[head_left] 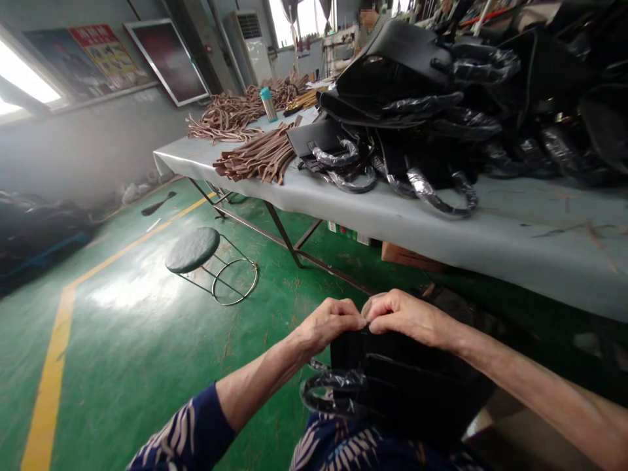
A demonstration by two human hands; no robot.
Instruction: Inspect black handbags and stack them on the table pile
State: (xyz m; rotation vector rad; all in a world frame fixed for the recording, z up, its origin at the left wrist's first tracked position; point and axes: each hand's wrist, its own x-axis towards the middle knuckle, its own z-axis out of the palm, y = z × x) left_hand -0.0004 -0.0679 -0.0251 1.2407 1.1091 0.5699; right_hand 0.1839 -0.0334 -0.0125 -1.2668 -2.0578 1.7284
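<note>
A black handbag (417, 392) lies across my lap, its plastic-wrapped handles (333, 392) pointing left. My left hand (333, 320) pinches the bag's far edge, thumb and fingers pressed together. Close beside it, almost touching, my right hand (402, 317) is closed on the same edge with curled fingers. Whether a small part sits between the fingertips is hidden.
A long table (515, 229) ahead bears piled black bags (392, 72), brown leather straps (260, 154) and a teal-topped bottle (269, 104). A round stool (193, 250) stands on the green floor at left. Under the table is a cardboard box (412, 255). A person (375, 26) is in the background.
</note>
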